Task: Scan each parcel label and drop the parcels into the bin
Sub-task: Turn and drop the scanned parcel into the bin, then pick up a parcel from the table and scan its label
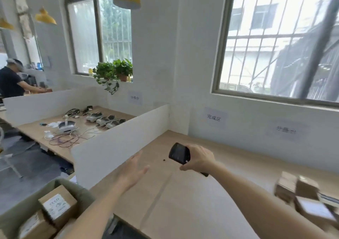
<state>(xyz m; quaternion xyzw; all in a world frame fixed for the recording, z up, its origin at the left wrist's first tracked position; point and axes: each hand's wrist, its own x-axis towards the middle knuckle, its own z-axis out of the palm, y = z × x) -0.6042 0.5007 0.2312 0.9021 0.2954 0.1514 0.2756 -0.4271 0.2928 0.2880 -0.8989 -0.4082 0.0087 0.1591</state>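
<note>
At the lower left of the frame a soft grey-green fabric bin (pixel 73 187) holds brown cardboard parcels with white labels (pixel 56 204) — one lies tilted on top of the others, its label facing up. The left forearm crosses above the bin's right rim, and the left hand (pixel 133 171) hangs over the near left edge of the long pale wooden table (pixel 183 202), fingers straight and loosely spread, holding nothing. Just to its right the right hand (pixel 199 159) grips a black handheld scanner (pixel 178 153), fingers curled round the handle, the dark head pointing up and left. A small dark speck lies on the tabletop between the two hands.

At the lower right edge a blurred stack of brown cardboard boxes (pixel 300 193) sits on the table, well apart from both hands; bare wood stretches between them and up to the wall. A white upright divider panel (pixel 119 143) borders the table's left side. Beyond it, a second wooden table (pixel 36 130) carries white devices and tangled cables (pixel 69 138). Farther off — white wall with paper signs (pixel 213 117), potted green plants (pixel 113 71) on a sill, barred windows (pixel 280 42), and a person in a dark shirt (pixel 11 81) at the far left.
</note>
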